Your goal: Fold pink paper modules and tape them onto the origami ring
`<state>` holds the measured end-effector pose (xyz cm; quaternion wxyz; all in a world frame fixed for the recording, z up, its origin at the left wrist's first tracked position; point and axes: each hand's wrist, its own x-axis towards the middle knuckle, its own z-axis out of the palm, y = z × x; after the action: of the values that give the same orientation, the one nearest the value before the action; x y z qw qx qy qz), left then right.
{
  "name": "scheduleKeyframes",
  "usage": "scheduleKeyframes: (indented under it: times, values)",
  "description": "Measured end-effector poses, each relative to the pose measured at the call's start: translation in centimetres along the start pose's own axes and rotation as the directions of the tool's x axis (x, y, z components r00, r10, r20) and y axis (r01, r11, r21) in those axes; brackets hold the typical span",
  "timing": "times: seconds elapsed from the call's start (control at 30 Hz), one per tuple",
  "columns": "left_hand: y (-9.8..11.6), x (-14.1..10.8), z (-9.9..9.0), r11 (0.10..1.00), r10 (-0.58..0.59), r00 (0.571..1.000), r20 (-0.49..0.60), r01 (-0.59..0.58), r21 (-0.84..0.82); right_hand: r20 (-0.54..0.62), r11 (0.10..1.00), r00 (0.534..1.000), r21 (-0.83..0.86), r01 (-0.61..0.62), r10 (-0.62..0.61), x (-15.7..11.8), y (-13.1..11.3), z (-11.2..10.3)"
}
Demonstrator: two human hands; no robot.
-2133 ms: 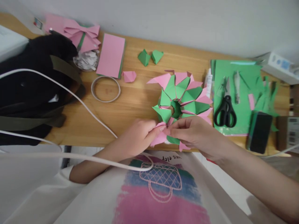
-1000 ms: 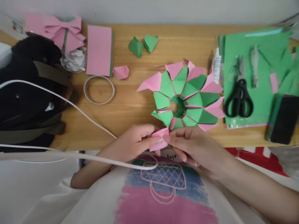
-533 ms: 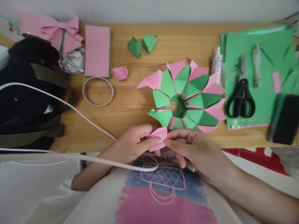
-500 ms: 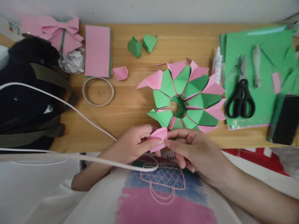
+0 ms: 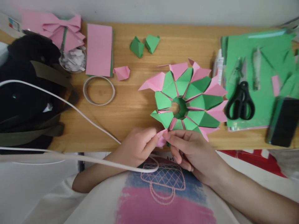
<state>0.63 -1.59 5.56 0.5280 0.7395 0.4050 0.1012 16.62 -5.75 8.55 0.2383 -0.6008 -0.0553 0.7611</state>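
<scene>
A small folded pink paper piece (image 5: 161, 140) is pinched between my two hands at the table's front edge, largely covered by fingers. My left hand (image 5: 142, 143) grips it from the left, thumb on top. On its right side, my right hand (image 5: 187, 146) holds it between thumb and index finger, the other fingers loosely curled. Just beyond my hands lies a ring of green and pink folded paper (image 5: 196, 96) with a round hole in the middle. Two green folded pieces (image 5: 136, 47) and one pink folded piece (image 5: 122, 73) lie farther back.
Left are a tape roll (image 5: 85, 91), pink paper stack (image 5: 99, 49), pink bow (image 5: 62, 26) and black bag (image 5: 25, 71). Right are glue (image 5: 218, 67), scissors (image 5: 241, 101) on green sheets (image 5: 263, 109) and a phone (image 5: 283, 121). A white cable (image 5: 93, 158) crosses in front of my left forearm.
My left fingers have closed further over the pink piece, so less of it shows. My right fingertips have shifted slightly left along its upper edge. The view has moved slightly.
</scene>
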Motion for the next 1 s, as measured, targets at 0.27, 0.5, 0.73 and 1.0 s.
scheduleKeyframes:
  times: [0.27, 0.5, 0.73, 1.0]
  values:
    - [-0.1, -0.1, 0.3, 0.983, 0.083, 0.994, -0.065, -0.071, 0.168, -0.009, 0.999, 0.999, -0.018, 0.034, -0.035, 0.4, 0.3, 0.1]
    - [0.0, 0.0, 0.1, 0.995, 0.044, 0.999, -0.026, -0.042, 0.085, -0.017, 0.999, 1.000, -0.034, -0.005, 0.004, 0.8, 0.1, 0.2]
    - [0.2, 0.1, -0.3, 0.978, -0.129, 0.991, 0.037, 0.133, -0.159, -0.026, 0.998, 0.997, 0.008, -0.067, 0.067, 0.9, -0.3, 0.4]
    - [0.3, 0.3, -1.0, 0.754, -0.299, 0.913, 0.278, 0.404, -0.517, -0.008, 0.991, 0.997, -0.114, -0.076, 0.075, 1.4, -0.5, 0.5]
